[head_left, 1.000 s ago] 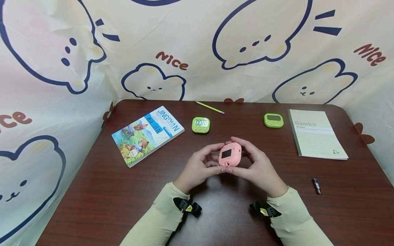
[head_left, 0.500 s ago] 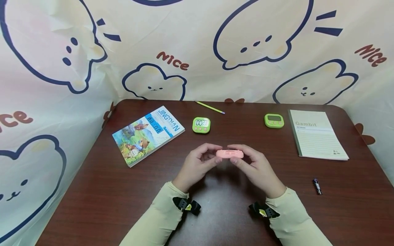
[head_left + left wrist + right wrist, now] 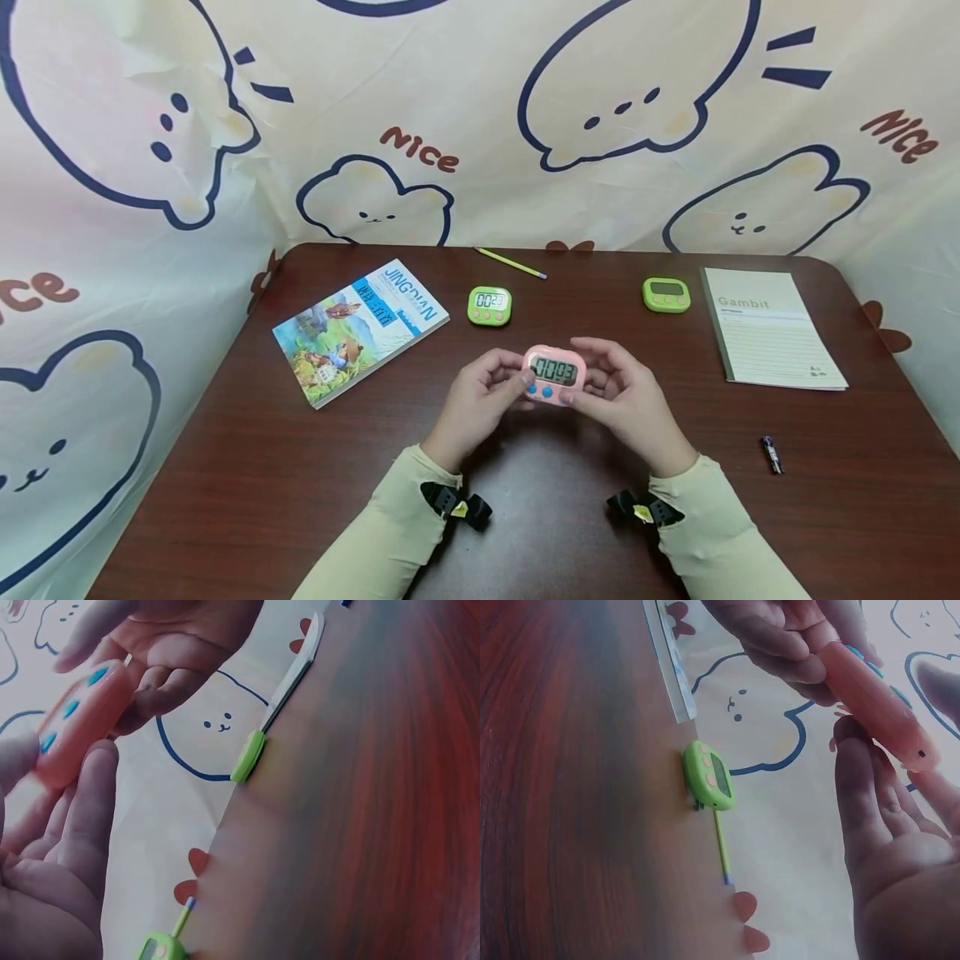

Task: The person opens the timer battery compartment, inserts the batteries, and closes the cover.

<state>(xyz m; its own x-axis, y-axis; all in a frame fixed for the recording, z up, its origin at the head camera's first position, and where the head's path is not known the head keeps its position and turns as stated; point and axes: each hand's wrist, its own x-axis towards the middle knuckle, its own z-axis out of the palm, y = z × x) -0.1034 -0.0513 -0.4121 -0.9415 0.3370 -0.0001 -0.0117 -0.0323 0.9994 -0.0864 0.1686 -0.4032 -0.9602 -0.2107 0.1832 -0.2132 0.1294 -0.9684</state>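
Note:
A pink digital timer (image 3: 553,372) with blue buttons is held up over the table between the two hands, its lit display turned towards the head camera. My left hand (image 3: 476,408) pinches its left end, thumb on the front beside the screen and fingers behind. At the opposite end my right hand (image 3: 641,412) grips it, with the thumb by the lower right corner. In the left wrist view the timer (image 3: 84,726) shows edge-on, its blue buttons facing up and left. The right wrist view shows the timer's smooth pink edge (image 3: 874,709) above the right fingers (image 3: 859,780).
Behind the hands lie a green timer (image 3: 490,306) with lit digits and a yellow-green pencil (image 3: 512,262). To the left is a picture book (image 3: 360,333). On the right are another green timer (image 3: 666,295) with a blank screen, a notepad (image 3: 772,329) and a small battery (image 3: 772,455).
The pink timer has turned over between the hands, from its back with a dark panel, through edge-on, to its display side. Both hands stay near the same place with shifted fingers.

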